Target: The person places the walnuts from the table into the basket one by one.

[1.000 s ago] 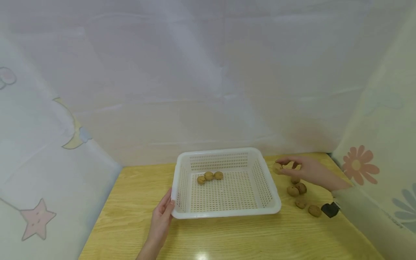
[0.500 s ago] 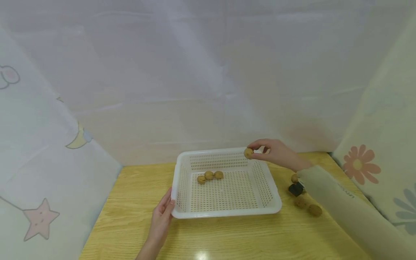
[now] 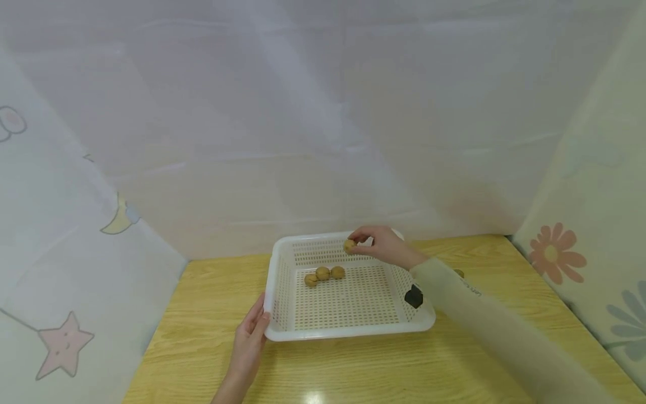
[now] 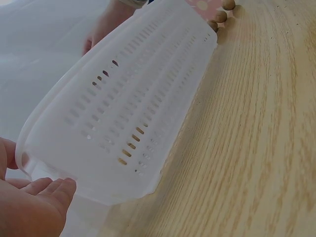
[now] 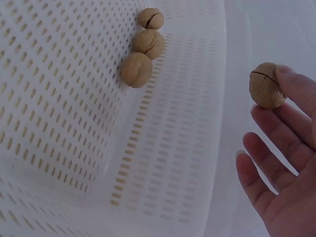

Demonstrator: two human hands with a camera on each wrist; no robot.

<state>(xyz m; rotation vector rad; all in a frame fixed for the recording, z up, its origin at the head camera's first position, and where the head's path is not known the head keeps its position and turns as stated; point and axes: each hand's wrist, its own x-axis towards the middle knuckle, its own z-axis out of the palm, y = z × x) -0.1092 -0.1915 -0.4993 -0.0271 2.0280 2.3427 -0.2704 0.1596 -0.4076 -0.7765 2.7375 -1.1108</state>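
A white perforated plastic basket [image 3: 348, 335] stands on the wooden table, with three walnuts [image 3: 323, 273] in a row on its floor toward the back left. At the basket's left rim, my left hand [image 3: 248, 335] grips the edge between thumb and fingers; the left wrist view shows the fingers [image 4: 58, 193] under the rim. My right hand [image 3: 386, 245] is above the back of the basket. Between its thumb and fingertips it pinches a walnut [image 5: 265, 85] with a visible crack line, held apart from the other three.
More walnuts [image 4: 220, 17] lie on the table [image 3: 202, 314] beyond the basket's right end, mostly hidden by the right sleeve [image 3: 484, 311] in the head view. A pale printed cloth [image 3: 252, 140] hangs behind and at both sides. A black device [image 3: 414, 297] sits at the right wrist.
My right hand has carried the pinched walnut leftward from beside the basket to above its back part. The left hand keeps its grip on the rim.
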